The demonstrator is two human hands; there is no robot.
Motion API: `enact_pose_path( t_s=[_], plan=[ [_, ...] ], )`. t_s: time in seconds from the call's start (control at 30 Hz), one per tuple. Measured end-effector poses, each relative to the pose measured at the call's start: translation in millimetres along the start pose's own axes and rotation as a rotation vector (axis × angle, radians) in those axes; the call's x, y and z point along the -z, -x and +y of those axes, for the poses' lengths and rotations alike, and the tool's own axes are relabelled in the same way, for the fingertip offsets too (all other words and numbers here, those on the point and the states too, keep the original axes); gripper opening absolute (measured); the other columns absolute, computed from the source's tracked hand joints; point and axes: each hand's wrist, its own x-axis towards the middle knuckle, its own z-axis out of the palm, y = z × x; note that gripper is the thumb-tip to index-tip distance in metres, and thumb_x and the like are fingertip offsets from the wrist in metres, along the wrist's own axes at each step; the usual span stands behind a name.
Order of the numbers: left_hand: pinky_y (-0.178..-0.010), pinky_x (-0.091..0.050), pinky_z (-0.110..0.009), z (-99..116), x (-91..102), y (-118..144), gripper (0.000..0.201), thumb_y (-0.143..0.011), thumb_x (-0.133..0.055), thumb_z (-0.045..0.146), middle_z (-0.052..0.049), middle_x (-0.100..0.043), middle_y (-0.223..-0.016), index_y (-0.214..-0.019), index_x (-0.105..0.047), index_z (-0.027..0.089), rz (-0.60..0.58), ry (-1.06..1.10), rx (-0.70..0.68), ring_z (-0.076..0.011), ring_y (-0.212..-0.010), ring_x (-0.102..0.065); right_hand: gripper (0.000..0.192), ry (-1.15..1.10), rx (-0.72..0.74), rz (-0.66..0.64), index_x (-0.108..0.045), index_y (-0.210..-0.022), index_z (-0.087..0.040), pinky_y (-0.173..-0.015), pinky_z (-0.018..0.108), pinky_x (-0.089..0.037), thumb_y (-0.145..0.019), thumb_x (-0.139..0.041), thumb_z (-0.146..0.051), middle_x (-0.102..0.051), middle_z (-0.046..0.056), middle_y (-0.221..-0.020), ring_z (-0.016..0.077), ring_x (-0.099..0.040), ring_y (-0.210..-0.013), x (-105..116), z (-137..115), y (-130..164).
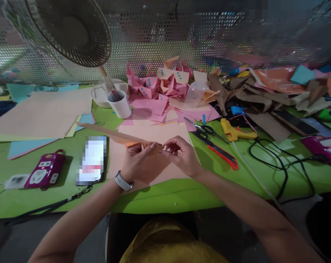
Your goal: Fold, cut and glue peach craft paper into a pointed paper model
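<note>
Paper (118, 134) juts past sheet (146, 177) edge, cup (120, 107) apart.

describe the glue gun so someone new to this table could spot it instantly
On the green table, look just beyond the right hand to the scissors. The glue gun lies to their right. Its yellow, pistol-shaped body sets it apart from the dark-handled scissors and the red-and-black cutter.

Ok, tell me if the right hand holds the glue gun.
No, the glue gun lies on the tabletop, apart from the right hand.
</note>
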Motion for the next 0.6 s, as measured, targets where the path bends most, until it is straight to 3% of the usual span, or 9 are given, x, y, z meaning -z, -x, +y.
enact_pose_path(
  t_s=[0.23, 0.47, 0.6],
  plan=[
    [-0.081, -0.058, -0.030, -1.5, -1.2, 2.5, 0.014, -0.072, -0.081, 0.034, -0.003, -0.078, -0.085, -0.079, -0.079, 0.023, -0.024, -0.035, -0.024, -0.0180, -0.082, -0.072, 0.023, 0.072, 0.056, 0.005, -0.063, -0.089, -0.021, -0.060, 0.026, -0.049, -0.087, -0.065, -0.044, -0.061, 0.002, -0.084, 0.0123, -0.057, -0.068, -0.5, 4.3, -1.7],
    [-0.082, -0.060, -0.032, -0.6, -2.5, 3.9, 0.011, -0.072, -0.081, 0.033, -0.003, -0.078, -0.087, -0.080, -0.079, 0.025, -0.018, -0.082, -0.045, -0.0199, -0.084, -0.074, 0.008, 0.247, 0.225, 0.033, -0.064, -0.094, -0.020, -0.061, 0.024, -0.052, -0.090, -0.065, -0.027, -0.065, 0.003, -0.086, 0.0114, -0.061, -0.068, -2.5, 10.9, 0.8],
    [-0.080, -0.061, -0.033, -3.6, -1.2, 3.4, 0.012, -0.072, -0.081, 0.032, -0.003, -0.078, -0.085, -0.080, -0.079, 0.023, -0.008, -0.071, -0.042, -0.0202, -0.083, -0.074, 0.009, 0.381, 0.291, 0.008, -0.066, -0.093, -0.019, -0.064, 0.025, -0.052, -0.092, -0.063, -0.027, -0.068, 0.004, -0.084, 0.0126, -0.064, -0.070, 0.6, 13.8, 0.4]
  ],
)
